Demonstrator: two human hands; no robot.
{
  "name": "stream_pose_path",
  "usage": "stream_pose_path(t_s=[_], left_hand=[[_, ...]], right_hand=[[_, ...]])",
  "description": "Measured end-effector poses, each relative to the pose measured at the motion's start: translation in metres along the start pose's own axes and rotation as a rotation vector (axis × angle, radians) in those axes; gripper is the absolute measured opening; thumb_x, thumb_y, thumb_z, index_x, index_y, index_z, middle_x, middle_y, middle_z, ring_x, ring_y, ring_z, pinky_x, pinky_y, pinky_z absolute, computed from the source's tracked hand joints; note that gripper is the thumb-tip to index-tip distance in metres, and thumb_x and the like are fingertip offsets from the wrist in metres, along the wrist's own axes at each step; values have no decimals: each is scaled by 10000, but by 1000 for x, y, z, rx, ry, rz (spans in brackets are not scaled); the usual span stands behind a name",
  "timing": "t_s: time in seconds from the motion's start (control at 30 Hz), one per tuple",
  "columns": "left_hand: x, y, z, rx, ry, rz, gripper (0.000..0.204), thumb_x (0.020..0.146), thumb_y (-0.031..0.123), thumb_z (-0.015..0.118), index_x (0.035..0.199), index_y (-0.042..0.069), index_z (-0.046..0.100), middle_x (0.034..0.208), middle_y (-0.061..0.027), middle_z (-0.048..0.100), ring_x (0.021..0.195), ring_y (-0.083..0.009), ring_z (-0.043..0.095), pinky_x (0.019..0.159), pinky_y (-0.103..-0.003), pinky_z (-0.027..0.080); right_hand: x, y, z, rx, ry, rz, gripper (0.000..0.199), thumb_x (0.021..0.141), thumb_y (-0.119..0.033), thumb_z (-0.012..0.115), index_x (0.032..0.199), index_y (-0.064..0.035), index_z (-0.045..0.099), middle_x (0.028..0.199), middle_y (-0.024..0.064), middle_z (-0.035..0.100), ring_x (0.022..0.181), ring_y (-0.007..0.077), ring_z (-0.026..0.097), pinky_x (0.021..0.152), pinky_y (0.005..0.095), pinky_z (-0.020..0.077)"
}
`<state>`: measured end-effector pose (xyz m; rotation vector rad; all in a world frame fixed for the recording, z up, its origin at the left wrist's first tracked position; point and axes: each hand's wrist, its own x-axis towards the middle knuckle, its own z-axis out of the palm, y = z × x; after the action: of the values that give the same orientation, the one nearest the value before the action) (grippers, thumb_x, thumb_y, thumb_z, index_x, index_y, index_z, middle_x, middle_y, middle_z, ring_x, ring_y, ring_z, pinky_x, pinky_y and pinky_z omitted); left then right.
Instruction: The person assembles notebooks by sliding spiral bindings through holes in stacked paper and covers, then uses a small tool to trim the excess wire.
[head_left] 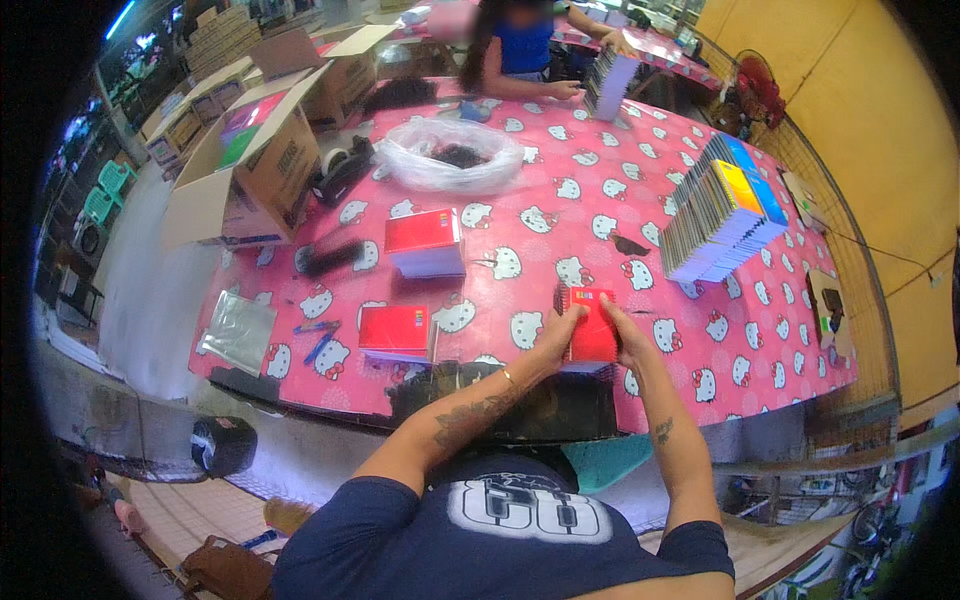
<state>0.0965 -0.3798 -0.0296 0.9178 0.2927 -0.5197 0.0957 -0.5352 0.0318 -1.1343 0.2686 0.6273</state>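
Note:
A small stack of red spiral notebooks stands near the table's front edge, held from both sides. My left hand is closed on its left side, with the thumb on the top cover. On the opposite side my right hand grips it, that thumb also lying on the cover. The undersides of my fingers are hidden behind the stack. To the left are two more piles of red notebooks, a shorter one close to me and a taller one farther off.
A long row of spiral notebooks stands at the right. Beyond the piles lies a clear plastic bag with dark bits. An open cardboard box, scissors and a plastic sheet are at left. Across the table, a person handles a notebook stack.

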Motion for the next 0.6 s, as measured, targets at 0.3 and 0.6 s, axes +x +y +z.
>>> stream_pose_path(t_s=[0.3, 0.6], left_hand=[[-10, 0, 27, 168, 153, 127, 385, 840, 222, 596, 1141, -19, 600, 976, -146, 677, 827, -238, 687, 747, -370, 582], [-96, 36, -16, 653, 264, 470, 625, 922, 294, 659, 1404, -39, 443, 1359, -228, 508, 1266, -316, 513, 1059, -438, 439]], right_hand=[[10, 9, -24, -75, 25, 15, 521, 932, -465, 661, 1216, -33, 598, 1110, 131, 701, 951, 224, 704, 859, 395, 579], [-1, 7, -14, -305, 277, -278, 824, 880, -412, 755, 1470, 9, 361, 1303, 161, 590, 1113, 246, 628, 928, 388, 536]])
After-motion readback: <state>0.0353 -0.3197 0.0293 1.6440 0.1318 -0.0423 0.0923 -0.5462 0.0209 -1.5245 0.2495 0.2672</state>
